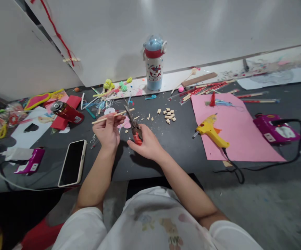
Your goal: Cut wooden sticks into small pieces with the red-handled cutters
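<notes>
My left hand (108, 131) pinches a thin wooden stick (113, 116) and holds it level above the dark table (176, 139). My right hand (145, 141) grips red-handled cutting pliers (134, 127), whose jaws point up toward the stick's right end. A small heap of cut wooden bits (169, 115) lies just beyond the hands, with a few loose bits nearer the pliers.
A phone (72, 162) lies left of my arms. A yellow glue gun (212, 131) rests on a pink sheet (234, 139). At the right sits a purple device (275, 129), and a water bottle (153, 63) stands at the back. A red can (66, 111) and craft scraps crowd the left.
</notes>
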The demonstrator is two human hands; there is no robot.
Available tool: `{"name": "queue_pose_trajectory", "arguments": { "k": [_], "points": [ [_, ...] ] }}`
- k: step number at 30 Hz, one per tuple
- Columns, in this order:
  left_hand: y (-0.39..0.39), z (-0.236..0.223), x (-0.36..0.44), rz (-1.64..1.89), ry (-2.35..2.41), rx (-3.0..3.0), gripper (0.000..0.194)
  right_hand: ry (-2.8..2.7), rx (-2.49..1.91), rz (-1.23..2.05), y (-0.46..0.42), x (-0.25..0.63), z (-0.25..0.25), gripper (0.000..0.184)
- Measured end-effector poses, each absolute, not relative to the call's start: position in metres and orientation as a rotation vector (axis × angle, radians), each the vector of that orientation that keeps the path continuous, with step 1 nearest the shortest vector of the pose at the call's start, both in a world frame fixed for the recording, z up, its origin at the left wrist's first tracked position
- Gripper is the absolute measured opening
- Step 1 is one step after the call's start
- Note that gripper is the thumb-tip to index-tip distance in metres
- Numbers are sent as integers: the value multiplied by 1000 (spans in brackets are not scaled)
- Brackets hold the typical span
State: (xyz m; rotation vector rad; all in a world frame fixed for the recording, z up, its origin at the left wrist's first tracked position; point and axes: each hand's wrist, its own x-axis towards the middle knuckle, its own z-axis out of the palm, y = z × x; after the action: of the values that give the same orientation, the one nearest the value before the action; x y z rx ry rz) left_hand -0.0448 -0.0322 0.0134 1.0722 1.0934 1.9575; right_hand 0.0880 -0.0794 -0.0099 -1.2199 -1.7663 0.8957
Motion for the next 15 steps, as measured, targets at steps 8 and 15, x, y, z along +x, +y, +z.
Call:
{"name": "queue_pose_trajectory", "arguments": {
  "k": [8, 15],
  "points": [
    [-31, 17, -46, 1924, 1111, 1023, 37, -1765, -1238, 878, -79, 87, -12, 50],
    [-28, 15, -47, 1917, 1164, 1010, 37, -1734, -1309, 866, -79, 85, -13, 52]
  ]
}}
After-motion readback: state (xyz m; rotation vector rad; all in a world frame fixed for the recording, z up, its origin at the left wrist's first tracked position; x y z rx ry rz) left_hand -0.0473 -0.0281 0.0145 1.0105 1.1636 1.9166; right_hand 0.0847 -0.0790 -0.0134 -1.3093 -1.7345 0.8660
